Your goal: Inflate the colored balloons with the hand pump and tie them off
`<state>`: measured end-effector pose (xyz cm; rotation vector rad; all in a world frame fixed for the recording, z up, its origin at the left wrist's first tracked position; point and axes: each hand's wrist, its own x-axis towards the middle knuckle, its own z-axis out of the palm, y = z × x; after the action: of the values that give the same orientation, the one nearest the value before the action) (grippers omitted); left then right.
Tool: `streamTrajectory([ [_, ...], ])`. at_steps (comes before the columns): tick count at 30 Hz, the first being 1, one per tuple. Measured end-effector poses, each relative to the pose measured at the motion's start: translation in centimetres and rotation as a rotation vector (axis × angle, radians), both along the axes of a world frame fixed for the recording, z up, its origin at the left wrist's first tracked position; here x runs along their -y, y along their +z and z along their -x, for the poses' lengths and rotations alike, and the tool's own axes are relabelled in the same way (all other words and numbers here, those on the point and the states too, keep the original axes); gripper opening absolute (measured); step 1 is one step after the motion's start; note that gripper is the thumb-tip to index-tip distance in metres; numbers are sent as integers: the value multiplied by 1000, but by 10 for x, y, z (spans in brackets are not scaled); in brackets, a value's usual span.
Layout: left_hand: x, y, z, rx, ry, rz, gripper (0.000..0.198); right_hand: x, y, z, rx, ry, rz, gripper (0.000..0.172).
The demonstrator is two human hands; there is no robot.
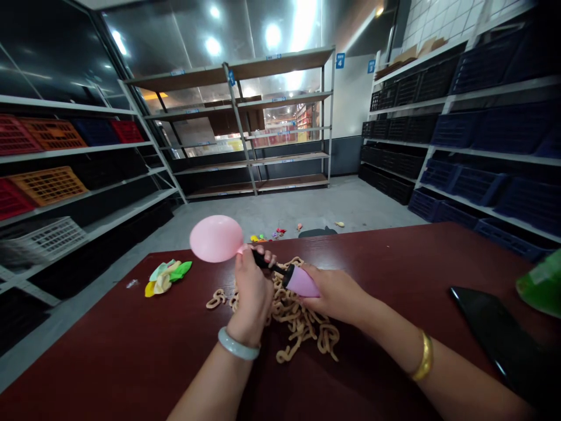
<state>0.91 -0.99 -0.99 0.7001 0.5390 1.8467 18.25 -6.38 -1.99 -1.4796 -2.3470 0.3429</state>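
A partly inflated pink balloon sits on the black nozzle of a pink hand pump. My left hand is closed, pinching the balloon's neck around the nozzle. My right hand is wrapped round the pump's pink body, just right of the left hand. Both hands hover over a heap of tan plastic chain links on the dark red table. A pale jade bangle is on my left wrist, a gold one on my right.
A small pile of uninflated balloons lies on the table's left. A black phone lies at the right, a green object beyond it. Scraps litter the floor. Shelves with crates line both sides.
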Motion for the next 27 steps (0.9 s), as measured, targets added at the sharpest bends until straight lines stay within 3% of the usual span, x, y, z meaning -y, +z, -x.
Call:
streamTrajectory([
  [5,-26,12,57,27,143,10,15,-2,2,-8,36,50,99,60],
  [9,-37,11,70,50,187,54,15,-3,2,-17,51,81,127,62],
  [13,-34,-3,45,72,112,61,18,-3,3,-24,107,62,102,59],
  [18,-11,-20,-5,81,-33,72,22,-2,3,-21,83,12,70,53],
  [22,10,-20,-32,66,-97,85,26,0,3,-15,30,16,65,62],
  [27,16,-17,-36,41,-102,97,26,1,0,-9,-32,23,73,65],
])
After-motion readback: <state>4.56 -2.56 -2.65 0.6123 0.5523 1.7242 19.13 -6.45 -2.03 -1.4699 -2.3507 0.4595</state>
